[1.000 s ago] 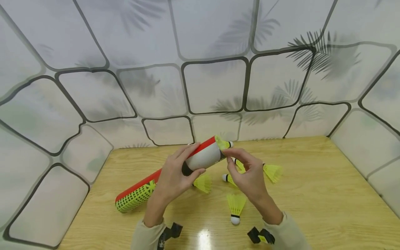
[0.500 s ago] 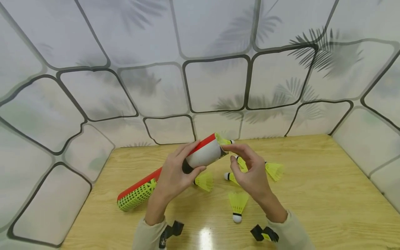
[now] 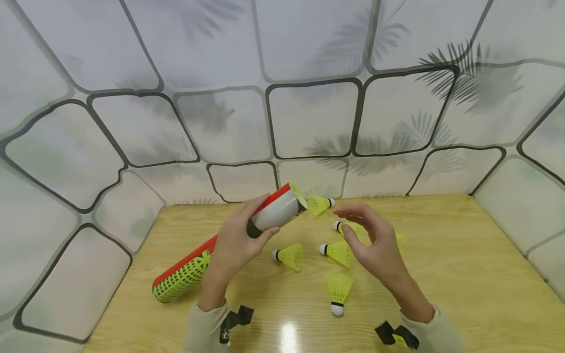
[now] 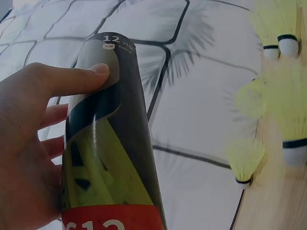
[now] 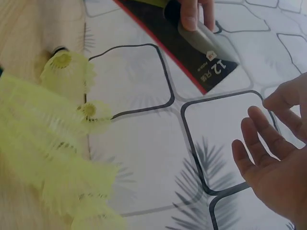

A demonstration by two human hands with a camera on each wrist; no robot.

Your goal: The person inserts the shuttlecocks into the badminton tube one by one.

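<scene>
My left hand (image 3: 238,238) grips a shuttlecock tube (image 3: 278,211) near its raised far end. The tube is red, grey and black with a yellow-green dotted pattern; it slants over the table, its lower end toward the left. The left wrist view shows the thumb lying along the tube's printed side (image 4: 108,158). My right hand (image 3: 375,242), apart from the tube's mouth, has fingers loosely bent with nothing between them. Beneath and beside it lie yellow shuttlecocks, one (image 3: 337,252) partly behind the thumb. Another shuttlecock (image 3: 321,204) lies just beyond the tube's mouth.
A shuttlecock (image 3: 339,294) lies nearer the front, cork toward me, and another (image 3: 289,256) lies right of the left wrist. The wooden table (image 3: 463,274) ends at a patterned white backdrop (image 3: 309,122) behind and on both sides.
My right hand has drawn back to the right, away from the tube's mouth. The left hand and tube have shifted slightly left, so the shuttlecock behind the mouth shows more fully.
</scene>
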